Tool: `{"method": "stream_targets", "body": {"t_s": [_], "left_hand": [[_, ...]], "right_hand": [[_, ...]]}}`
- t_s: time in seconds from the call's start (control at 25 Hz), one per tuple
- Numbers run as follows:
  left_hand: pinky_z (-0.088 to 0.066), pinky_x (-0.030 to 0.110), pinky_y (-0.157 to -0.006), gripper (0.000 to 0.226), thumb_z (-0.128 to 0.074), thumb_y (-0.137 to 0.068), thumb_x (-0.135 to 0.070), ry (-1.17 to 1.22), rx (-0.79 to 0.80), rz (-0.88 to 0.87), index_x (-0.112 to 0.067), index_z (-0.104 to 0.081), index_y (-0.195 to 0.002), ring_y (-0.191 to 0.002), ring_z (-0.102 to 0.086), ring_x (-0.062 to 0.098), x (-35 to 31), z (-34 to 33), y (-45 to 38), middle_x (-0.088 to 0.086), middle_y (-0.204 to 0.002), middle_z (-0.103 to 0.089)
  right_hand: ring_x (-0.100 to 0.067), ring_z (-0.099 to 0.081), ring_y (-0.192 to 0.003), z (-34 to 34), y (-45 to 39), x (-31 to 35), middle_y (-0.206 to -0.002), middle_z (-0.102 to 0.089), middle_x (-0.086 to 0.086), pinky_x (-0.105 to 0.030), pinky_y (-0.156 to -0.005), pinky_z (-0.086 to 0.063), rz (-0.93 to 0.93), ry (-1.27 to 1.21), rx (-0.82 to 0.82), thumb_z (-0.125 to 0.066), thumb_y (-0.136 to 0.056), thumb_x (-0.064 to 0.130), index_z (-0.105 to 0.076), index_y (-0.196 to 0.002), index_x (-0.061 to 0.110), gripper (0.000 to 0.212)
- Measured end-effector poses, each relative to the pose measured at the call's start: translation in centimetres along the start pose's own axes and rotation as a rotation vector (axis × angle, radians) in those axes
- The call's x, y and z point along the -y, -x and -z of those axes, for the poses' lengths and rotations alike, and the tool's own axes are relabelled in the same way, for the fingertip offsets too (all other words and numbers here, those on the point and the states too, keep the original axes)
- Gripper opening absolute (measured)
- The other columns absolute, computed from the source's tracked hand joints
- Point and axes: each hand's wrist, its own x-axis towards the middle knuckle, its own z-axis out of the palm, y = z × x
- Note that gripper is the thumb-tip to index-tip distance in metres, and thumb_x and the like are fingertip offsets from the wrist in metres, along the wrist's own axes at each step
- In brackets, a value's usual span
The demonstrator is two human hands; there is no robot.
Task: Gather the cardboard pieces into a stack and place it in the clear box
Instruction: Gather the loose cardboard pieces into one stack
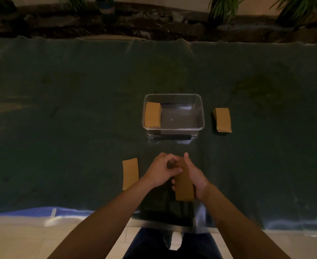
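Both hands hold one stack of brown cardboard pieces (184,189) just above the dark green cloth, near me. My right hand (195,178) wraps its right side and my left hand (161,170) grips its far end. A single cardboard piece (130,173) lies flat to the left of my hands. The clear box (173,128) stands in the middle of the cloth with a cardboard stack (153,114) lying against its left wall. Another cardboard stack (223,120) lies on the cloth to the right of the box.
The dark green cloth (60,109) covers the table to its front edge. Beyond the far edge are soil, stones and potted plants (223,8). My legs and a pale tiled floor show below the table edge.
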Motion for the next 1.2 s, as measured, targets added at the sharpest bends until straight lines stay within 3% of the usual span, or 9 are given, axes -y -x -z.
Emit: {"method": "stream_targets", "body": {"t_s": [0.16, 0.24, 0.36, 0.48, 0.6, 0.68, 0.8, 0.92, 1.2], "left_hand": [[-0.045, 0.040, -0.102, 0.048, -0.070, -0.087, -0.036, -0.367, -0.208, 0.129, -0.028, -0.057, -0.133, -0.122, -0.050, 0.020, 3.6, 3.4, 0.2, -0.001, -0.129, -0.055], [-0.041, 0.046, -0.104, 0.070, -0.071, -0.084, -0.041, -0.659, -0.156, 0.299, -0.027, -0.042, -0.146, -0.133, -0.039, 0.024, 6.2, 5.7, 0.9, -0.002, -0.145, -0.043], [-0.039, 0.051, -0.105, 0.090, -0.075, -0.079, -0.042, -0.816, -0.023, 0.433, -0.025, -0.027, -0.153, -0.138, -0.030, 0.027, 8.5, 7.3, 1.8, -0.003, -0.153, -0.031], [-0.043, 0.047, -0.101, 0.076, -0.076, -0.078, -0.039, -0.900, -0.026, 0.383, -0.022, -0.040, -0.142, -0.130, -0.036, 0.029, 9.0, 7.1, 2.0, 0.004, -0.141, -0.038], [-0.048, 0.043, -0.089, 0.032, -0.061, -0.089, -0.021, -0.959, -0.122, 0.239, -0.021, -0.054, -0.120, -0.117, -0.049, 0.030, 8.5, 7.2, 1.5, 0.006, -0.120, -0.050], [-0.051, 0.039, -0.082, 0.018, -0.057, -0.092, -0.014, -0.823, -0.069, 0.141, -0.024, -0.063, -0.105, -0.103, -0.060, 0.025, 7.4, 7.2, 0.7, 0.000, -0.107, -0.056], [-0.054, 0.038, -0.084, 0.015, -0.071, -0.086, -0.011, -0.259, 0.177, 0.125, -0.026, -0.073, -0.090, -0.091, -0.067, 0.015, 3.6, 6.7, -0.9, -0.005, -0.091, -0.069], [-0.048, 0.024, -0.069, 0.020, -0.076, -0.084, -0.020, 0.128, 0.277, 0.136, -0.040, -0.074, -0.084, -0.083, -0.067, 0.000, -0.5, 5.5, -1.7, -0.014, -0.087, -0.074], [-0.050, 0.026, -0.076, 0.010, -0.078, -0.081, -0.017, 0.101, 0.167, 0.020, -0.024, -0.071, -0.084, -0.076, -0.065, 0.003, -4.1, 2.3, -2.6, -0.008, -0.080, -0.069]], "right_hand": [[-0.025, -0.061, -0.061, 0.1, 0.1, 0.9, -0.085, -0.067, -0.015, -0.038, -0.062, -0.052, 0.052, -0.093, -0.054, -0.045, -0.091, 0.064, -0.059, -0.109, 0.016, 0.053], [-0.025, -0.060, -0.061, 0.5, 0.3, 1.1, -0.084, -0.068, -0.014, -0.038, -0.061, -0.053, 0.057, -0.113, -0.063, -0.046, -0.091, 0.063, -0.058, -0.103, 0.018, 0.049], [-0.025, -0.060, -0.061, 0.8, 0.4, 1.0, -0.084, -0.068, -0.014, -0.038, -0.062, -0.052, 0.050, -0.107, -0.066, -0.046, -0.091, 0.063, -0.059, -0.102, 0.018, 0.049], [-0.025, -0.061, -0.061, 0.8, 0.5, 0.8, -0.083, -0.069, -0.014, -0.038, -0.062, -0.052, 0.050, -0.111, -0.087, -0.046, -0.091, 0.062, -0.060, -0.103, 0.017, 0.049], [-0.025, -0.060, -0.062, 0.9, 0.5, 0.7, -0.086, -0.067, -0.015, -0.039, -0.062, -0.051, 0.054, -0.113, -0.085, -0.045, -0.091, 0.063, -0.059, -0.106, 0.017, 0.050], [-0.025, -0.059, -0.064, 0.9, 0.5, 0.7, -0.090, -0.066, -0.015, -0.039, -0.064, -0.051, 0.064, -0.079, -0.079, -0.044, -0.091, 0.063, -0.059, -0.112, 0.016, 0.053], [-0.024, -0.061, -0.066, 0.7, 0.4, 0.7, -0.095, -0.067, -0.016, -0.039, -0.065, -0.051, 0.077, 0.011, -0.080, -0.043, -0.092, 0.062, -0.061, -0.120, 0.018, 0.055], [-0.028, -0.067, -0.083, 0.6, 0.6, 0.9, -0.106, -0.071, -0.015, -0.038, -0.071, -0.055, 0.057, 0.139, -0.079, -0.042, -0.089, 0.068, -0.066, -0.116, 0.028, 0.054], [-0.029, -0.070, -0.076, 1.0, 1.0, 1.0, -0.105, -0.072, -0.023, -0.039, -0.069, -0.059, 0.039, -0.024, 0.032, -0.039, -0.087, 0.072, -0.073, -0.111, 0.010, 0.074]]}}
